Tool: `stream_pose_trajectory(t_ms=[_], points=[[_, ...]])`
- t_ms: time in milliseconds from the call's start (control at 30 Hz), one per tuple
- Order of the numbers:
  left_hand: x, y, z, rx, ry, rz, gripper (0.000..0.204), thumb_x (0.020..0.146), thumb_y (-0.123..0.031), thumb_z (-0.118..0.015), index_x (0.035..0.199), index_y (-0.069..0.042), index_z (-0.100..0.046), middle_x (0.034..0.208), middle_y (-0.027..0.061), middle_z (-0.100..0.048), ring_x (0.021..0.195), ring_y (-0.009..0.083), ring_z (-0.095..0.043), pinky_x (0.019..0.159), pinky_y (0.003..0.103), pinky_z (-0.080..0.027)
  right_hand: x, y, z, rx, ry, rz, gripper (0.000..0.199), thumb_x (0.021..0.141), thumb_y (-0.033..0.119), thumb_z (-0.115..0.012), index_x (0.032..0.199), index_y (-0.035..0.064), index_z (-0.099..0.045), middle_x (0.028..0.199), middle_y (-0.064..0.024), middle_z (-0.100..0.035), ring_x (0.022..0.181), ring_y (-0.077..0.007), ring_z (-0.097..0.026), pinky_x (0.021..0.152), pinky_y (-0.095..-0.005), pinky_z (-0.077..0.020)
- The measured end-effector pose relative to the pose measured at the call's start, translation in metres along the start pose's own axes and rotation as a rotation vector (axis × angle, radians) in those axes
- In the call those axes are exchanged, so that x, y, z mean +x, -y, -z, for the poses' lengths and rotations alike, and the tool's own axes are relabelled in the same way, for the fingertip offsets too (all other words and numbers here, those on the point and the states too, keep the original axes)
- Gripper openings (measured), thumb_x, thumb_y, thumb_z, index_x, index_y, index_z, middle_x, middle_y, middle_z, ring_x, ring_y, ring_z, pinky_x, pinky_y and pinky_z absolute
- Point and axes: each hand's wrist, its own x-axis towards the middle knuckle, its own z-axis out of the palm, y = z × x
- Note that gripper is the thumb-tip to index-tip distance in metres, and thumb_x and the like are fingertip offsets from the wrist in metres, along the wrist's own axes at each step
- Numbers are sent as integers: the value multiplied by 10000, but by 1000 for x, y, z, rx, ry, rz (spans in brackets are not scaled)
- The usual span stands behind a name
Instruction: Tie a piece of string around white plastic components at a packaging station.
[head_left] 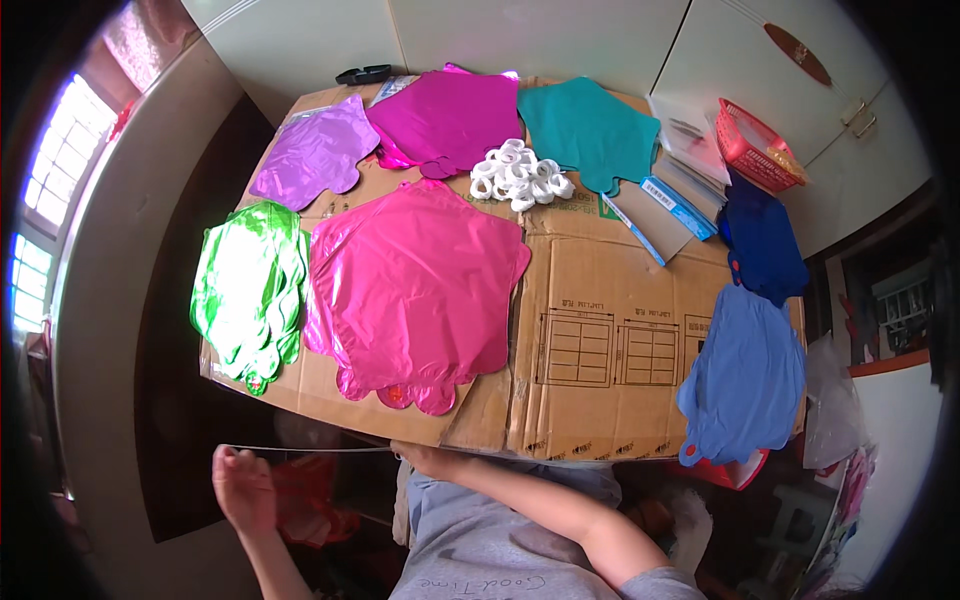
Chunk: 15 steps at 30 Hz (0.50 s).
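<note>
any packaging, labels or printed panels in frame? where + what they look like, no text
Flattened cardboard box: covers the table, brown, with printed grid diagrams and small marks near its front edge.
Blue-and-white flat packs: right of centre at the back, long narrow strips, barcode-like label on one.
Clear plastic sleeves: back right beside a red basket, stacked, transparent.
Clear sheet: at the near edge, held between left hand and right hand.

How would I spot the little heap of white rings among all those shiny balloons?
Start at the flattened cardboard sheet covering the table. Along its far edge lie a magenta foil balloon and a teal foil balloon; the white rings sit between their near tips. They are the only small, white, bumpy cluster among flat coloured shapes.
</note>
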Motion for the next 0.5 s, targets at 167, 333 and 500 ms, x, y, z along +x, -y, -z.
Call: stream_pose_trajectory(t_ms=[167,333,500], points=[[32,-96,32,34,-63,-270,297,916,-78,-490,1189,25,-433,847,37,-539,696,87,-419,593,233,-387,-11,-15,-17,-229,-38,49,201,847,182,-526,1010,66,-552,990,-138,-581,955,-325,-558,854,-416,-423],[61,-302,137,188,255,-394,429,913,-71,-469,1315,16,-349,1138,124,-554,944,161,-532,802,281,-452,-17,-30,-48,-183,28,45,237,835,175,-540,1039,53,-544,1012,-154,-579,975,-334,-556,857,-422,-421],[58,-346,145,390,-168,-653,393,889,-79,-492,1260,6,-393,1092,111,-559,908,167,-534,769,285,-449,-13,-32,-44,-250,6,21,213,829,161,-543,1010,50,-557,984,-165,-586,951,-342,-567,838,-429,-426]])
